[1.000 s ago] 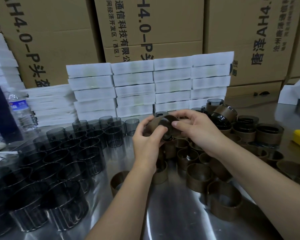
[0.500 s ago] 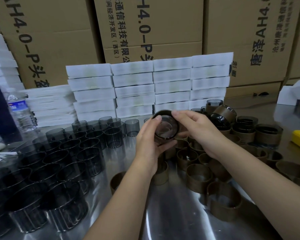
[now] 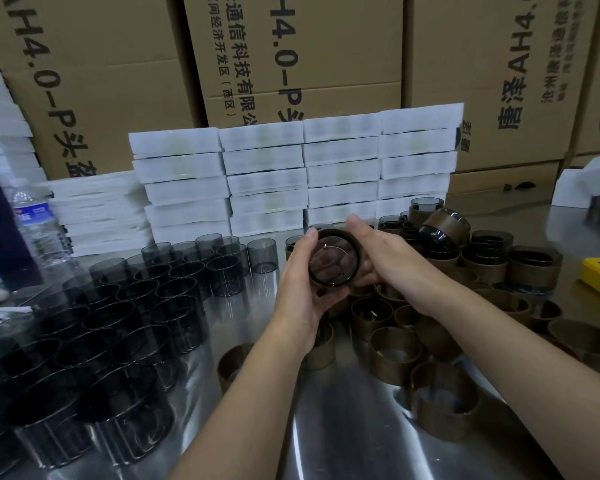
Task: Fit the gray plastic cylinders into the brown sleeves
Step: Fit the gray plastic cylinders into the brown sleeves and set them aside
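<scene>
One gray cylinder [image 3: 333, 261], raised over the tabletop [image 3: 343, 431]. Left hand [image 3: 297, 292] and right hand [image 3: 392, 261] both grasp it.

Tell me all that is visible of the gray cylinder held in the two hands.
The gray cylinder is smoky, see-through plastic with a dark round rim. It is held above the table and tipped, open end toward the camera; skin shows through it. The left hand curls round its left side, the right hand round its right. A brown edge at its right hints at a sleeve.
</scene>
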Motion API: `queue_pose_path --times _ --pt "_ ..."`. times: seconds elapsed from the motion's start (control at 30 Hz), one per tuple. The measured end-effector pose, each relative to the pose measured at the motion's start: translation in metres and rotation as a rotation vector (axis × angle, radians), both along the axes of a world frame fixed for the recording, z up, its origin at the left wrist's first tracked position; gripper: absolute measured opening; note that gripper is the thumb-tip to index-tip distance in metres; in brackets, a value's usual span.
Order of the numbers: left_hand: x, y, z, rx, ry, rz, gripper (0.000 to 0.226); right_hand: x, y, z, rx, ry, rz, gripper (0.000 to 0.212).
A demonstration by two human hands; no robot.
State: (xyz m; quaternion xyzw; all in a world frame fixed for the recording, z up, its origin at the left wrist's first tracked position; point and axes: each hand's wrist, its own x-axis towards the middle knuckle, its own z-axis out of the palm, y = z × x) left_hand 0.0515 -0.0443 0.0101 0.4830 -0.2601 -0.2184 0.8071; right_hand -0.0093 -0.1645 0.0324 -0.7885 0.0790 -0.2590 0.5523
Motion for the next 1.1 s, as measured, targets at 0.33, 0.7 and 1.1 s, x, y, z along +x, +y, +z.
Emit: queue_pose_path --times 0.33,0.7,1.1 --pt "0.002 -0.001 0.001 0.031 0.02 0.132 0.051 0.003 0.0 -0.004 -0.089 -0.097 0.045 0.08" --pt "0.0 0.0 0.002 0.03 0.112 0.184 0.049 0.004 0.009 -0.005 -0.045 -0.093 0.048 0.049" --pt "0.001 0.001 0.004 0.034 0.118 0.268 0.032 0.0 0.013 -0.002 0.008 -0.051 0.062 0.04"
